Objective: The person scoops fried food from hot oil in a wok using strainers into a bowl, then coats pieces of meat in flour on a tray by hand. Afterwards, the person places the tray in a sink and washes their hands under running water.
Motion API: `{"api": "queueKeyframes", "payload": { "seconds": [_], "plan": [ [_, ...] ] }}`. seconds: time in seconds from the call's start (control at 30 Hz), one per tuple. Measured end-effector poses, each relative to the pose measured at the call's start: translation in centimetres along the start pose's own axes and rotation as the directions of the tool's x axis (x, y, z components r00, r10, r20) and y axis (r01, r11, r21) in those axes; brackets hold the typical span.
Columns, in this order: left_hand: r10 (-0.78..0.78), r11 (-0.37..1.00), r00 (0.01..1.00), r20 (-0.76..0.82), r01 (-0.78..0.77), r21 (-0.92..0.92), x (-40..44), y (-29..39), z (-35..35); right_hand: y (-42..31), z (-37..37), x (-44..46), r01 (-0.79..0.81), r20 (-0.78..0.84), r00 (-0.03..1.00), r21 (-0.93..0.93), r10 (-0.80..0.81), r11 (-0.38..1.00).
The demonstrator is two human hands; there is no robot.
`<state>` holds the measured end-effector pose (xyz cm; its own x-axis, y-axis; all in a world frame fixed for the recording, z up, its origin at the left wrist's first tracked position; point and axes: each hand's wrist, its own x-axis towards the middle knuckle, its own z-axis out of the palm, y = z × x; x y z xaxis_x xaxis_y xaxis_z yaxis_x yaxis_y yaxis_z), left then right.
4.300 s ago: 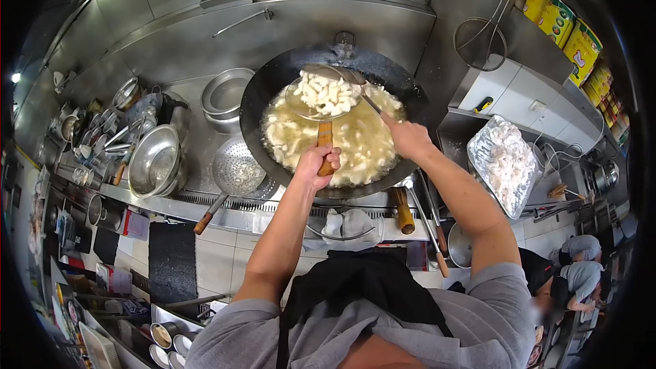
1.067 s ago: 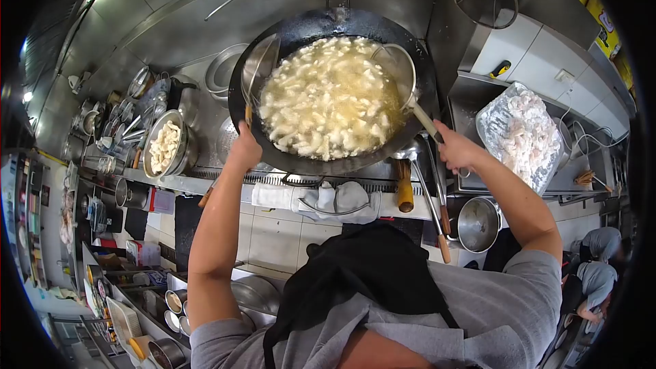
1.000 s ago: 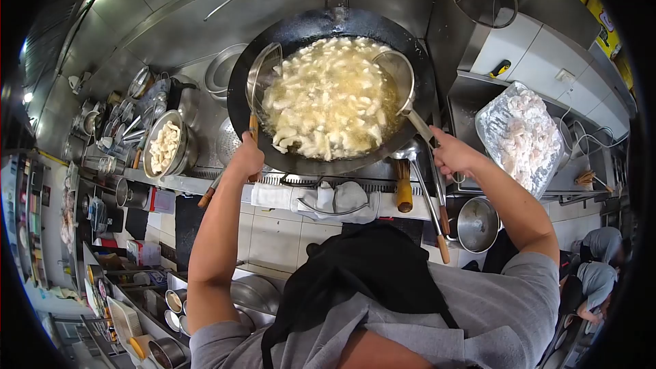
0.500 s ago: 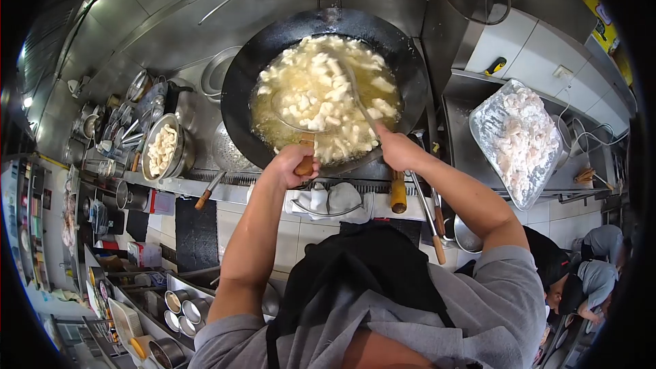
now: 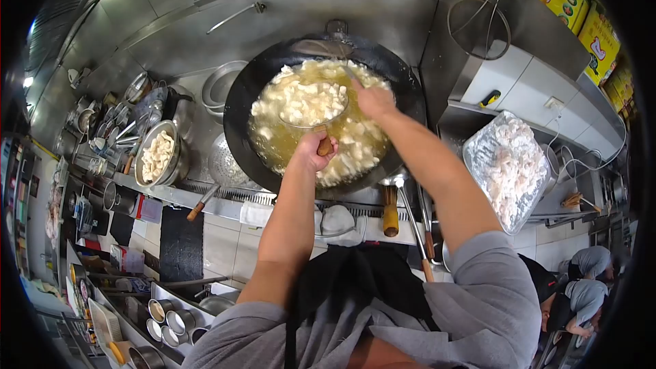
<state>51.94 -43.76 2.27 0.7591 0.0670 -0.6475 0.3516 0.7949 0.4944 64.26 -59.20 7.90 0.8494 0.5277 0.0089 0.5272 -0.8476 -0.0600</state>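
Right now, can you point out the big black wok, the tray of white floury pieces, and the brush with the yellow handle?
Wok (image 5: 238, 99): head view, bare left side of its inner wall.
Tray (image 5: 482, 158): head view, bare foil-like left part.
Brush (image 5: 390, 222): head view, yellow handle.

This is a commercial kitchen, shown by the very large black wok (image 5: 239, 116) of bubbling oil and pale food pieces at the centre, set in a steel cooking range (image 5: 188, 195) against metal wall panels (image 5: 301, 7). Metal bowls and utensils (image 5: 102, 123) crowd the left side, and a big tray (image 5: 488, 164) of pale, white-coated pieces sits at right. Tiled flooring (image 5: 220, 246), stacked yellow packages (image 5: 598, 41) at upper right and other people (image 5: 581, 297) at lower right also show.
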Motion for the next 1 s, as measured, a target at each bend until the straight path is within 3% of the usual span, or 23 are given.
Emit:
{"api": "queueKeyframes", "payload": {
  "seconds": [0.07, 0.13, 0.23, 0.3, 0.33, 0.4, 0.53, 0.57, 0.6, 0.63, 0.7, 0.77, 0.83, 0.87, 1.0],
  "plan": [
    [-0.027, 0.999, 0.999, 0.022, 0.028, -0.035, 1.9, 0.7, -0.4, -2.2, 0.5, 0.4, -0.048, 0.042, 0.998, 0.008, 0.048, 0.999],
    [-0.058, 0.995, 0.997, 0.053, 0.062, -0.076, 3.3, 1.4, -0.6, -3.8, 1.3, -0.9, 0.098, 0.161, 0.983, -0.032, -0.092, 0.995],
    [-0.08, 0.995, 0.984, 0.157, 0.088, -0.047, 4.3, 2.5, -1.6, -4.3, 2.1, -2.1, 0.145, 0.164, 0.977, -0.039, -0.137, 0.989],
    [-0.128, 0.98, 0.966, 0.223, 0.157, -0.12, 4.4, 2.8, -2.7, -4.1, 1.4, -3.5, 0.198, 0.168, 0.968, -0.055, -0.187, 0.979],
    [-0.13, 0.98, 0.967, 0.219, 0.16, -0.122, 4.3, 3.3, -3.1, -4.4, -0.6, -5.0, 0.222, 0.241, 0.951, -0.096, -0.194, 0.97],
    [-0.23, 0.915, 0.908, 0.351, 0.324, -0.241, 3.8, 4.4, -3.6, -4.3, -2.5, -7.1, 0.248, 0.312, 0.929, -0.134, -0.197, 0.96],
    [-0.138, 0.977, 0.957, 0.255, 0.174, -0.127, 1.1, 3.7, -3.6, -3.0, -5.2, -10.2, 0.174, 0.319, 0.936, -0.063, -0.145, 0.983],
    [-0.079, 0.996, 0.978, 0.194, 0.084, -0.019, 0.4, 3.2, -3.7, -2.5, -5.8, -10.8, 0.134, 0.318, 0.94, -0.017, -0.122, 0.991],
    [-0.013, 0.995, 0.991, 0.136, 0.0, 0.096, -0.2, 2.7, -4.0, -1.2, -5.0, -10.8, 0.142, 0.253, 0.955, 0.066, -0.154, 0.988],
    [-0.011, 0.995, 0.99, 0.137, -0.002, 0.099, -0.8, 2.4, -4.6, -0.3, -5.0, -11.3, 0.141, 0.25, 0.956, 0.067, -0.153, 0.988],
    [0.036, 0.967, 0.978, 0.206, -0.086, 0.24, -2.0, 2.4, -6.2, 0.8, -4.9, -11.9, 0.087, 0.112, 0.987, 0.237, -0.116, 0.967],
    [0.04, 0.959, 0.978, 0.205, -0.096, 0.268, -3.7, 2.5, -7.6, 0.7, -6.2, -13.3, 0.063, 0.072, 0.994, 0.297, -0.088, 0.953],
    [0.111, 0.926, 0.969, 0.223, -0.182, 0.33, -7.1, 2.3, -7.9, 1.8, -5.8, -14.1, 0.036, -0.076, 0.997, 0.439, -0.003, 0.898],
    [0.109, 0.934, 0.964, 0.242, -0.183, 0.308, -7.8, 2.2, -8.2, 2.0, -5.3, -14.6, 0.15, -0.222, 0.974, 0.465, -0.05, 0.873],
    [0.071, 0.955, 0.959, 0.276, -0.144, 0.257, -7.0, 2.7, -9.1, 1.0, -4.1, -15.7, 0.061, -0.162, 0.986, 0.547, 0.034, 0.835]
  ]
}}
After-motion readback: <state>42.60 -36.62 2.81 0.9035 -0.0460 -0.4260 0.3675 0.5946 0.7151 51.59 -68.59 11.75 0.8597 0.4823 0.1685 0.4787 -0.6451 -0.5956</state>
